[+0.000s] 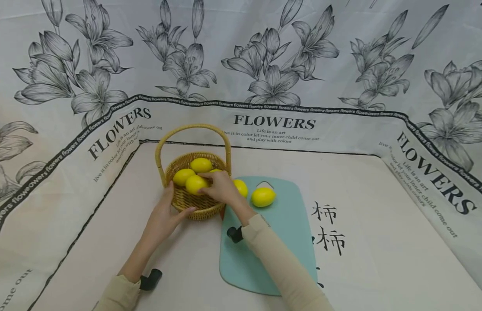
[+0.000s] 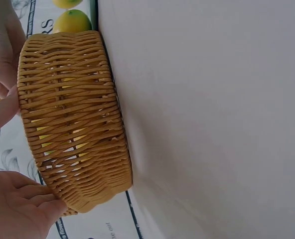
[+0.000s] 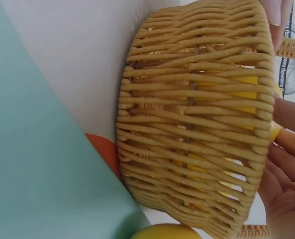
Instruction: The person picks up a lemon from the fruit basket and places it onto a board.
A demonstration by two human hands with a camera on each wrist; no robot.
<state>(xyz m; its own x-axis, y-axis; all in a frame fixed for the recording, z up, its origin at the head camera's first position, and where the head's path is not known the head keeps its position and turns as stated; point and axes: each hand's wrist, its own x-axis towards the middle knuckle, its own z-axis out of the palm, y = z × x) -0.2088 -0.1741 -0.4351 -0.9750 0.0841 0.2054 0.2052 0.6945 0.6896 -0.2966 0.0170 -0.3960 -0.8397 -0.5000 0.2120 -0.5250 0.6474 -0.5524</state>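
Observation:
A round wicker basket point(image 1: 198, 212) with a tall arched handle holds several yellow lemons. My left hand point(image 1: 163, 216) grips its near left side, thumb at the front rim and fingers along the outer wall, as the left wrist view shows from below. Inside the basket, my right hand point(image 1: 221, 186) pinches a lemon point(image 1: 195, 185) between thumb and fingers. Behind it lie another lemon point(image 1: 183, 177) and a lemon at the back point(image 1: 201, 165); one more is partly hidden by the right hand.
Right of the basket lies a light teal cutting board point(image 1: 272, 242). On its far end sit a lemon point(image 1: 263, 197) and a second lemon point(image 1: 241, 188) partly behind the right wrist. An orange-red piece point(image 3: 105, 152) shows between board and basket. Printed cloth point(image 1: 276, 129) rises around the table.

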